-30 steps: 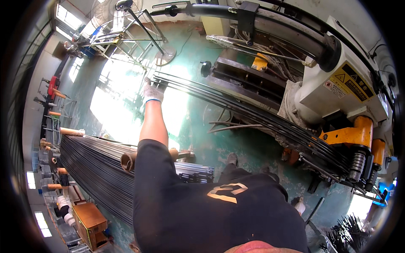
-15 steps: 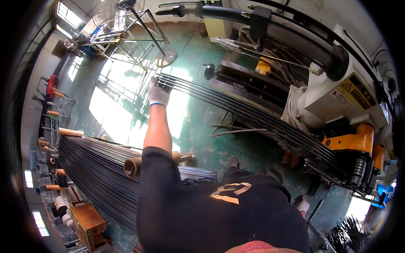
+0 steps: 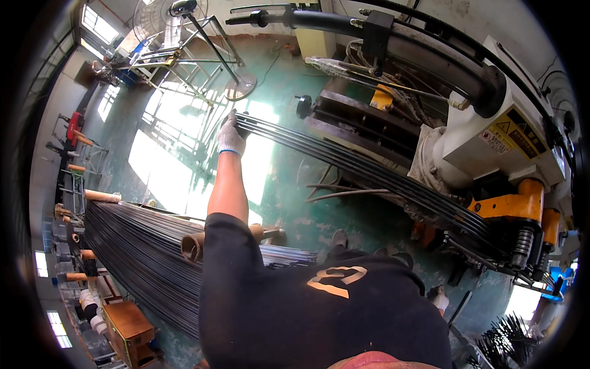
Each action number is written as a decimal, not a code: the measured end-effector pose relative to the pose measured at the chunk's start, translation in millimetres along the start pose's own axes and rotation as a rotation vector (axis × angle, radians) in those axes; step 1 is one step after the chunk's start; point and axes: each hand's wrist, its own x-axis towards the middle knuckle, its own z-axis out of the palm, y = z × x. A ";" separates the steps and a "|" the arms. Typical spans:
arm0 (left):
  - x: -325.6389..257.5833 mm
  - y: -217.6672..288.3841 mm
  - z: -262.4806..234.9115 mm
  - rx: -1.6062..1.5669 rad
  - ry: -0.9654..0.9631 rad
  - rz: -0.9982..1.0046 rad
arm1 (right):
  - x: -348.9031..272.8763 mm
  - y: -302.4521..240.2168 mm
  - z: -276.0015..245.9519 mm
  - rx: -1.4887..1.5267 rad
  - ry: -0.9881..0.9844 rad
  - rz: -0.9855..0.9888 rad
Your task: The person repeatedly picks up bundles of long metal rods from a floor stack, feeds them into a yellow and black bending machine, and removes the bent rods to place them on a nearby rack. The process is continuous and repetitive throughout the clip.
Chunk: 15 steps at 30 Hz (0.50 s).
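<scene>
My left hand (image 3: 230, 135), in a white knitted glove, reaches far forward and is closed around the near ends of several long black rods (image 3: 319, 147). The rods run side by side to the right, past the machine bed, and into the orange and black head of a large machine (image 3: 510, 200). At the lower right, my right hand (image 3: 440, 299) shows only in part beside my body, also in a pale glove. Its fingers are mostly hidden, and nothing held in it can be made out.
A big stack of dark rods (image 3: 141, 258) lies on a rack at my left, with a brown cardboard tube (image 3: 192, 247) by it. A fan on a round-based stand (image 3: 240, 87) is ahead. Hoses (image 3: 350, 195) hang below the machine bed. More rod ends (image 3: 504, 341) bristle at the lower right.
My left hand and the rod ends have shifted slightly to the right and nearer. The right hand shows little change.
</scene>
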 end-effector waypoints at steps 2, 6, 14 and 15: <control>-1.6 14.3 8.5 -0.002 0.002 0.076 | -9.6 -14.1 50.4 0.034 0.164 0.166; 23.0 -4.1 -17.2 -0.033 -0.142 -0.116 | -50.8 -58.0 80.5 0.054 0.252 0.179; -10.0 33.9 -43.6 0.170 -0.324 -0.195 | -77.5 -128.1 154.6 0.101 0.414 0.061; -8.9 22.2 -29.1 0.169 -0.323 -0.222 | -90.4 -124.7 143.6 0.083 0.440 0.069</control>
